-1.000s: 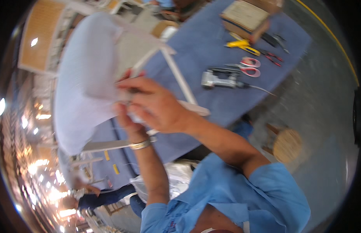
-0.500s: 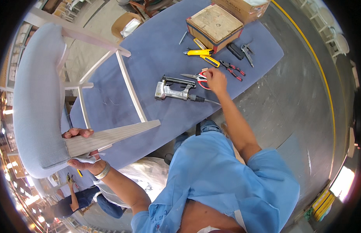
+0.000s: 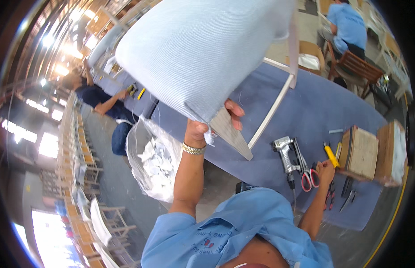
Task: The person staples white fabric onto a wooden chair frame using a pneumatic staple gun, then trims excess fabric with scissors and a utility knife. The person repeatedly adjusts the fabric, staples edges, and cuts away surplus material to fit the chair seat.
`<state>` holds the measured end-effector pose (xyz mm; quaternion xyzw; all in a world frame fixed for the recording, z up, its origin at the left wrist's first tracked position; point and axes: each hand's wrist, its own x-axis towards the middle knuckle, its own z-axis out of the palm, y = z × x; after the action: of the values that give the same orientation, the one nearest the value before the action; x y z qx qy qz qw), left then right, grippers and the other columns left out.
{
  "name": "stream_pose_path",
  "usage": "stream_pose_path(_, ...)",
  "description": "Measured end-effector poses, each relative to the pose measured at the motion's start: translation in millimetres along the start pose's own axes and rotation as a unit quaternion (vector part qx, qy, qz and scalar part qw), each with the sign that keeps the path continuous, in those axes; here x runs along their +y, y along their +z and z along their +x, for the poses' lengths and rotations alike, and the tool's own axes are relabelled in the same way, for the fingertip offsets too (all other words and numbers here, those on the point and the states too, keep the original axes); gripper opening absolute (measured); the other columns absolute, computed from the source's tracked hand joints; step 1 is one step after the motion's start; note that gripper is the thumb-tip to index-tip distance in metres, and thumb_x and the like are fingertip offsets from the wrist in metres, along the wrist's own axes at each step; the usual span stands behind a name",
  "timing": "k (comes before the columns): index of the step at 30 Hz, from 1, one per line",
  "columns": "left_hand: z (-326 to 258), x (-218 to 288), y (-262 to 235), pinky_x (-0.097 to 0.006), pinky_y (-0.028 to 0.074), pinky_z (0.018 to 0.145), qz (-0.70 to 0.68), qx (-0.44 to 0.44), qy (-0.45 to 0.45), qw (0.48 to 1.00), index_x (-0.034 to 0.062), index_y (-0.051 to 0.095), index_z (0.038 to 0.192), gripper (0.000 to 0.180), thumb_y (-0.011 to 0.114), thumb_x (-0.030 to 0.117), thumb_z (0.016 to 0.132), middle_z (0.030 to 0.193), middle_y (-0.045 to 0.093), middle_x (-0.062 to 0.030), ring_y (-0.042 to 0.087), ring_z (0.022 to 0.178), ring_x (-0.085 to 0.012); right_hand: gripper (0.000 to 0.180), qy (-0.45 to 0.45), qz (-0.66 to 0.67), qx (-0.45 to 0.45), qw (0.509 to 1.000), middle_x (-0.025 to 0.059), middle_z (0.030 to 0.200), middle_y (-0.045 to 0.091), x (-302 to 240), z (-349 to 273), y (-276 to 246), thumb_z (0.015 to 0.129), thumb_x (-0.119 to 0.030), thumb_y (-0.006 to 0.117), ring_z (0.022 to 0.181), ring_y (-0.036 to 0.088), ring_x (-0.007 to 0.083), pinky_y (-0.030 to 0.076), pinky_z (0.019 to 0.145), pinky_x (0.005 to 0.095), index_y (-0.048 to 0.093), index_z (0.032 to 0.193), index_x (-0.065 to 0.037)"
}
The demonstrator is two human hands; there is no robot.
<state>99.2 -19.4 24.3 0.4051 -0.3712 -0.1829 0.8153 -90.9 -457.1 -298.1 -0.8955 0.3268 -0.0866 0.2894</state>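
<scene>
1. Raising our left hand (image 3: 210,126) overhead, we grip the upholstered chair (image 3: 203,49) at the corner of its pale blue seat, thumb and fingers clamped on the wooden frame there, forearm upright and a metal watch band at the wrist.
2. We stretch our right hand (image 3: 325,169) down and out to the red-handled scissors (image 3: 309,177) on the blue-covered workbench (image 3: 314,107); it rests on them, but we cannot tell whether the fingers have closed on them.
3. The chair hangs tilted above the bench's left end, its seat face turned toward us and its long axis running from lower left up to the right; one white leg (image 3: 272,111) slants down toward the bench.
4. The pneumatic staple gun (image 3: 285,154) lies just left of the scissors, a yellow-handled tool (image 3: 331,155) and a wooden box (image 3: 360,152) just right.
5. A clear bag of scraps (image 3: 154,163) stands at the bench's left edge; bare blue cloth lies open beyond the tools.
</scene>
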Motion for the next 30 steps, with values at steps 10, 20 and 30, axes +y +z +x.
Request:
stream_pose_path(10,3.2,3.3,4.0,-0.044,0.059,0.072,0.026,0.031,-0.015,0.999,-0.0050,0.061,0.116,0.081,0.087,0.050,0.063,0.108,0.066,-0.0285,0.072,0.082,-0.0348,0.023,-0.205,0.641,-0.123,0.730,0.0110,0.087,0.066,-301.8,-11.4,-122.6,0.104,-0.023,0.054,0.065,0.067,0.0164,0.055,0.048,0.0278,0.045,0.117,-0.007)
stream_pose_path(20,-6.3,8.6,4.7,-0.039,0.049,0.099,0.079,0.109,-0.022,0.991,-0.0039,0.053,0.134,0.087,0.086,0.040,0.068,0.125,0.063,-0.0171,0.062,0.115,-0.0278,0.010,-0.481,0.508,-0.123,0.704,0.0070,0.084,0.071,-434.8,-94.5,-174.1,0.089,-0.003,0.072,0.077,0.072,0.0129,0.057,0.069,0.0244,0.064,0.093,0.002)
stream_pose_path(30,-6.2,16.4,14.7,-0.039,0.047,0.102,0.074,0.096,-0.015,0.993,-0.0034,0.052,0.136,0.079,0.084,0.036,0.075,0.128,0.062,-0.0169,0.060,0.118,-0.0270,0.015,-0.495,0.454,-0.059,0.738,0.0066,0.074,0.071,-438.3,-108.6,-157.8,0.091,-0.005,0.070,0.070,0.074,0.0146,0.057,0.063,0.0252,0.056,0.087,-0.001)
